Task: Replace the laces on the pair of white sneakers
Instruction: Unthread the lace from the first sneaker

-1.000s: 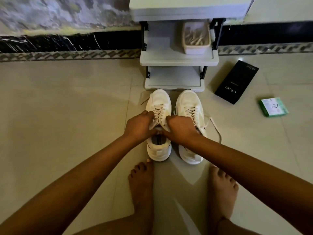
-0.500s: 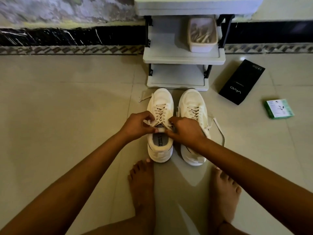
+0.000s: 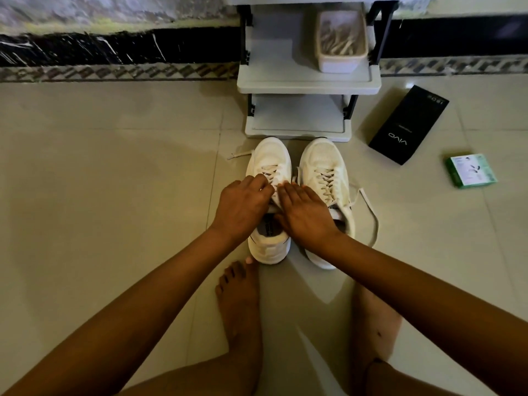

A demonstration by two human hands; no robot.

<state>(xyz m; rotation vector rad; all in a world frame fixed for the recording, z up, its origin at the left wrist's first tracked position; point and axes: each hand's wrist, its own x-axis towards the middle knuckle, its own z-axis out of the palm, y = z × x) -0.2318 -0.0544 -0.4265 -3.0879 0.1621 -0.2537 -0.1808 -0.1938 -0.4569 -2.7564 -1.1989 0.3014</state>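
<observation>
Two white sneakers stand side by side on the tiled floor, toes away from me. Over the lacing of the left sneaker [image 3: 270,158] my left hand [image 3: 243,207] curls its fingers and pinches the cream lace [image 3: 271,171]. My right hand [image 3: 305,212] lies across the same shoe's tongue with fingers straight, touching the lace. A loose lace end [image 3: 240,154] sticks out to the left of the toe. The right sneaker [image 3: 320,158] is laced, and its loose lace [image 3: 371,212] trails on the floor to the right.
A low white shelf rack [image 3: 308,84] stands just beyond the toes, with a tub of laces [image 3: 341,38] on it. A black box [image 3: 408,124] and a green box [image 3: 471,170] lie at right. My bare feet [image 3: 240,295] are close behind the heels.
Both hands moved up along the left sneaker's lacing toward the toe. My right hand's fingers went from pinching the lace to lying straight over it.
</observation>
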